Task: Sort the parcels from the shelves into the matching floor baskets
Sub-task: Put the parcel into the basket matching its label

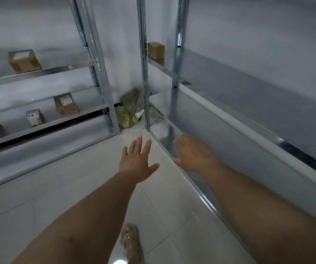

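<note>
My left hand (137, 161) is stretched out over the floor, fingers straight and spread, holding nothing. My right hand (193, 154) reaches forward beside the edge of the right shelf unit's low shelf (229, 134), fingers straight, empty too. Cardboard parcels stand on the left shelf unit: one box (24, 60) on the upper shelf, and a labelled box (65, 104) and a small box (35, 117) on the shelf below. Another brown box (155, 50) sits at the far end of the right unit's upper shelf. No basket is in view.
Crumpled greenish bags (130, 109) lie on the floor in the corner between the two metal shelf units. A shelf post (144, 73) stands just ahead of my hands. My sandalled foot (131, 242) is on the pale tiled floor (67, 187).
</note>
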A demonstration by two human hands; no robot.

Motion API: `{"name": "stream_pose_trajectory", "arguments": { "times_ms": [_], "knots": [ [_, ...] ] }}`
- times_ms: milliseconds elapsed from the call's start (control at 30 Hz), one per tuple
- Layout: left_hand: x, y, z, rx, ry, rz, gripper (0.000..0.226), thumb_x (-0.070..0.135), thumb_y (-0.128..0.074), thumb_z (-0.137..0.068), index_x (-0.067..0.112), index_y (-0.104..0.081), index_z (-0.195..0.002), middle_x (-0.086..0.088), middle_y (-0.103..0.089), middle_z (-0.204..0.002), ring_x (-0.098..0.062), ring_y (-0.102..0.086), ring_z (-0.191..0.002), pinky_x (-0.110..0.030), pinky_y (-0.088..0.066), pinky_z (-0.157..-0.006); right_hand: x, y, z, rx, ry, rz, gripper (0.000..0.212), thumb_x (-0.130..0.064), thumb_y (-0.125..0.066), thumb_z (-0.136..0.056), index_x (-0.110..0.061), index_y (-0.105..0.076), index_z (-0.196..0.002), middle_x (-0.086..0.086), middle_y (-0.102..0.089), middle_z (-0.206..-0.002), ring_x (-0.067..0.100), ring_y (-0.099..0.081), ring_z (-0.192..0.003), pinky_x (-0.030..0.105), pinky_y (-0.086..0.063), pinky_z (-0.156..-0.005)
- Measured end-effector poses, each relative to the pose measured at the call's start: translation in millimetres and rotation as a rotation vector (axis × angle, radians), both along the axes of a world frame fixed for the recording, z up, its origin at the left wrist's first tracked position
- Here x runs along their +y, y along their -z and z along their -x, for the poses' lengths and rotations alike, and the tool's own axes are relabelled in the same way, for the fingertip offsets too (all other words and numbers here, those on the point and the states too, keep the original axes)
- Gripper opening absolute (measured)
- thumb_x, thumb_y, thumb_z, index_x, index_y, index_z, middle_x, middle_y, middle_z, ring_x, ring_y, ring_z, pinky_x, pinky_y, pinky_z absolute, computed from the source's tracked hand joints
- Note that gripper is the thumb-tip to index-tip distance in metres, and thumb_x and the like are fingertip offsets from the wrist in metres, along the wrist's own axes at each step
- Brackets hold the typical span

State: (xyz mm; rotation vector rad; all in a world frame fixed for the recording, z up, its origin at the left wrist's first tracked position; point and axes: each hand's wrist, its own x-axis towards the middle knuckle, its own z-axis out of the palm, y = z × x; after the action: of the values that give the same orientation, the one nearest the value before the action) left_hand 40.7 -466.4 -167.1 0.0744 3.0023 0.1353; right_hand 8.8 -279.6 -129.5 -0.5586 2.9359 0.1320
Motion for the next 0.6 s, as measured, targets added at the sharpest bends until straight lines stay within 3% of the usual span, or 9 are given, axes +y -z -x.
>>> {"name": "stream_pose_trajectory", "arguments": {
  "times_ms": [267, 600],
  "knots": [
    [-82.7, -14.4, 141.1, 0.073, -0.038, -0.103, 0.087, 0.064, -0.04, -0.09, 0.027, 0.009, -0.152, -0.007, 0.004, -0.161, -0.025, -0.005, -0.148, -0.043, -0.01, -0.118, -91.6, -27.7, 140.1, 0.055, -0.07, -0.01, 0.057, -0.049, -0.045, -0.094, -0.015, -0.039, -0.138, 0.013, -0.033, -0.145, 0.029, -0.036, -0.131, 0.037, -0.037, -0.099],
    [-178.3, -20.5, 320.5, 0.035, -0.016, -0.065, 0.086, 0.064, -0.038, -0.091, 0.025, 0.01, -0.151, -0.006, -0.016, -0.159, -0.026, -0.014, -0.146, -0.047, -0.016, -0.118, -191.5, -38.1, 300.7, 0.049, -0.046, 0.002, 0.049, -0.046, -0.038, -0.098, -0.016, -0.043, -0.136, 0.008, -0.041, -0.138, 0.026, -0.045, -0.121, 0.036, -0.04, -0.091]
  ]
}}
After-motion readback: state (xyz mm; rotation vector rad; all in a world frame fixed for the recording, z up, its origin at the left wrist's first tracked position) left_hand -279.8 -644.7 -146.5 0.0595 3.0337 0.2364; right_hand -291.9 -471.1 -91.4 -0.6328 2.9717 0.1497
